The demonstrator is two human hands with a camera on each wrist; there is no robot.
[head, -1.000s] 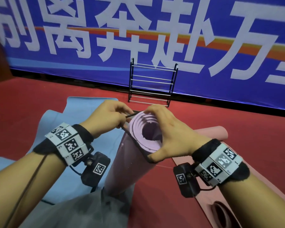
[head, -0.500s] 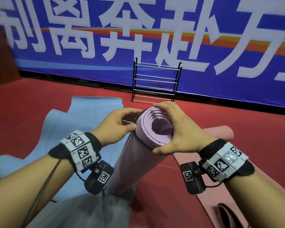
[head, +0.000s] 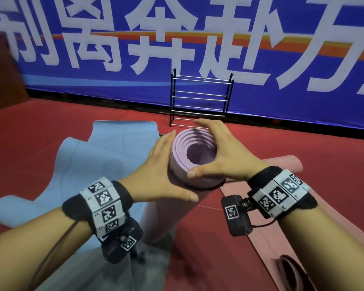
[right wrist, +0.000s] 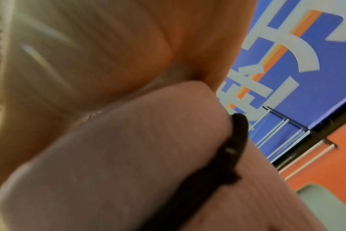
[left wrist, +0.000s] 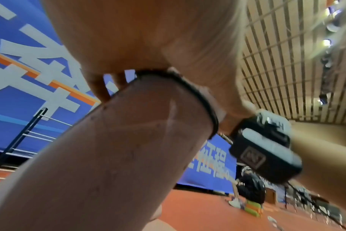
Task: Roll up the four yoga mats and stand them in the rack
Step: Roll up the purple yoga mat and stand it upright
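A rolled lilac yoga mat point(head: 183, 162) stands on end in front of me, leaning slightly, with a black band point(head: 200, 185) round it just below the top. My left hand point(head: 162, 169) wraps its left side, thumb across the front. My right hand point(head: 225, 150) grips the top rim, fingers over the far edge and thumb on the near edge. Both wrist views show the mat point(left wrist: 118, 148) point(right wrist: 128, 148) and band point(left wrist: 198, 96) close up. The black rack point(head: 200, 99) with silver rungs stands against the banner, holding no mats.
A blue mat point(head: 105, 156) lies unrolled on the red floor at left. At right a pink mat point(head: 261, 238) lies flat, its far end curled. A grey sheet point(head: 82, 269) lies under my arms. A blue banner wall point(head: 282, 49) closes the back. A person point(left wrist: 249, 184) is far off.
My left hand has let go of the black band and now wraps the roll's side. The band sits snug round the mat. My right hand shifted on the rim.
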